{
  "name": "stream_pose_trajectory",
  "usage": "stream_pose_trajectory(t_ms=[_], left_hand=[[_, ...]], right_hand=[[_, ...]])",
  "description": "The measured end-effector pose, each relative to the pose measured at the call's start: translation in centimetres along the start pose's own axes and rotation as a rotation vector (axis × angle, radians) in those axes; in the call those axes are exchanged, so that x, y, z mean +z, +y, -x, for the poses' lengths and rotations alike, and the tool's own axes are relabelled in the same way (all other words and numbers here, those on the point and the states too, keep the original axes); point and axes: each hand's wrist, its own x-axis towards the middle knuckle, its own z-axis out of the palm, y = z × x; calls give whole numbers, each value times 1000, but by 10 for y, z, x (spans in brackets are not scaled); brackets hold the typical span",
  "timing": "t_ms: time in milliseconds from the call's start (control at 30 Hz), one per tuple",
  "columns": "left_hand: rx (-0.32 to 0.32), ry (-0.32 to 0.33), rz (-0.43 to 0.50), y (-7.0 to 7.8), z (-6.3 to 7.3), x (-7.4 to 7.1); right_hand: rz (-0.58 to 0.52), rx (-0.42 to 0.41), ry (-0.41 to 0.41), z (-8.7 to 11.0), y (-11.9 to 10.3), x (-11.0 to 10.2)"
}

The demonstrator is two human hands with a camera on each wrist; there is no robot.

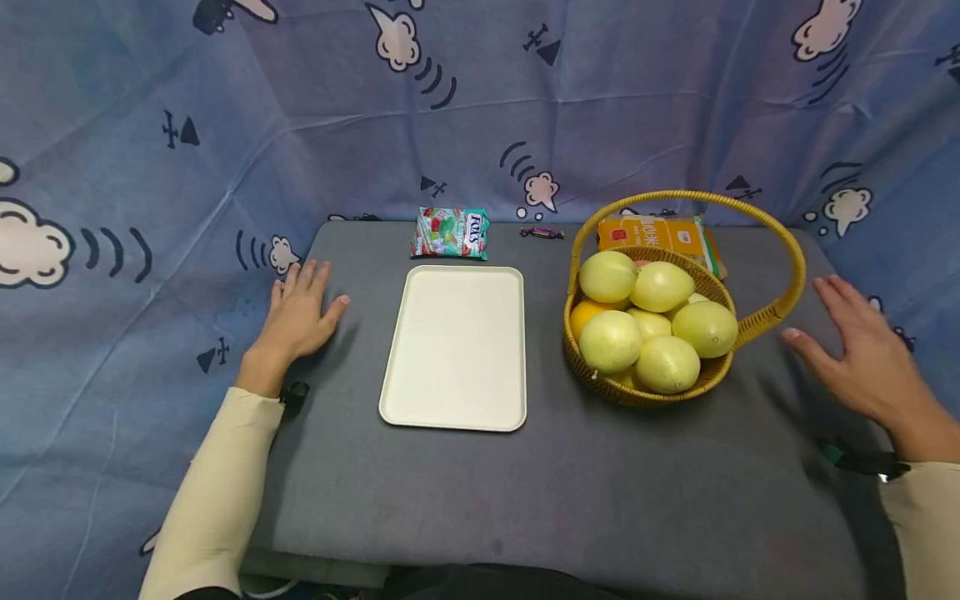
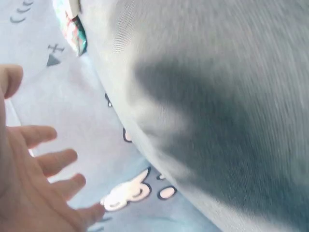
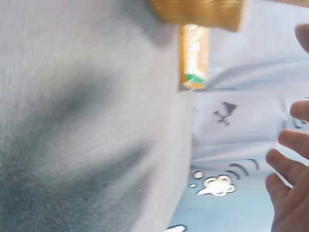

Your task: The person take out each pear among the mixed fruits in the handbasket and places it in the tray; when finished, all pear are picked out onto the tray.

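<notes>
Closest to you, the tabletop (image 1: 465, 500) ends in a front edge just ahead of your dark clothing (image 1: 495, 581). From there a broad grey stretch runs up to the tray and the basket, giving you room to move sideways; a narrower strip lies between those two, and another between the tray and your left side.

Your cream sleeves (image 1: 217, 492) come in low at both sides. Your left grip (image 1: 298, 317) is at the left edge, fingers spread and pointing away from you, thumb out toward the tray. Your right grip (image 1: 870, 358) is near the right edge, fingers extended, thumb toward the basket's handle, its shadow on the grey beside it. Both are spread wide and have hold of nothing.

The white tray (image 1: 453, 350) lies flat left of centre. Right of it, well apart, the woven basket (image 1: 618, 397) stands upright, full of pale green fruits (image 1: 610, 342) and an orange one (image 1: 588, 315), its handle (image 1: 690, 195) arching over and leaning right.

Beyond, near the back edge, lie a green packet (image 1: 450, 233) just behind the tray, a purple sweet (image 1: 542, 233) and an orange packet (image 1: 660, 236) partly behind the basket. Blue printed cloth (image 1: 450, 125) rises past the back edge and borders both sides.
</notes>
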Motion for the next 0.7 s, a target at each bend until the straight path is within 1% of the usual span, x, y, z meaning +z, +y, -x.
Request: stream_pose_trajectory(t_ms=[133,200,300,400,467,533,600,700], left_hand=[[39,47,126,-10,8,-10],[57,76,187,-14,13,-16],[73,136,260,-20,22,-25],[64,196,325,-23,29,-31],[61,220,382,-23,32,-34],[71,227,435,-22,33,-34],[90,215,480,-19,32,-33],[114,195,534,-13,26,-29]], right_hand=[[-49,28,67,19,-14,-13],[-83,17,111,29,-20,-18],[-166,-38,181,41,-28,-25],[-245,-112,254,51,-36,-30],[-284,-169,294,56,-42,-33],[-303,-206,310,60,-49,-36],[-323,-245,312,62,-58,-39],[-365,-282,282,62,-75,-43]])
